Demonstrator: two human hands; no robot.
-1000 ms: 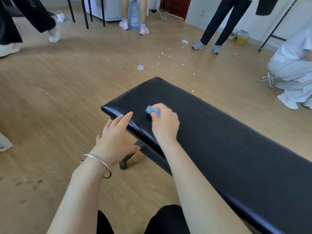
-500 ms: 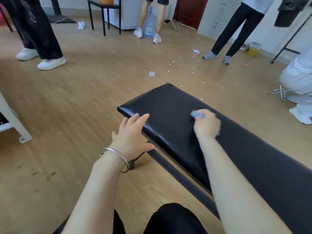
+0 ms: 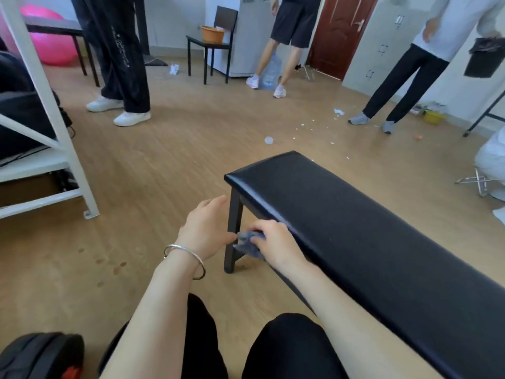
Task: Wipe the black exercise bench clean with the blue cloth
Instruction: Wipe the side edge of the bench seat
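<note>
blue cloth (image 3: 249, 246): soft, light, bunched small. right hand (image 3: 277, 246) grips it against the near long edge of the bench (image 3: 355, 228), beside the corner leg (image 3: 235, 214). left hand (image 3: 206, 228) loose, holding nothing. keep the cloth wadded under the fingers.

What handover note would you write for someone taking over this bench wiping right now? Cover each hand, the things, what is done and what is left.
Left hand: open, beside the bench leg, holding nothing.
Right hand: grips the cloth at the near side edge of the bench, by that leg.
Done: cannot be told; the top shows no marks.
Left: probably wipe the edge, then the rest of the top.
</note>
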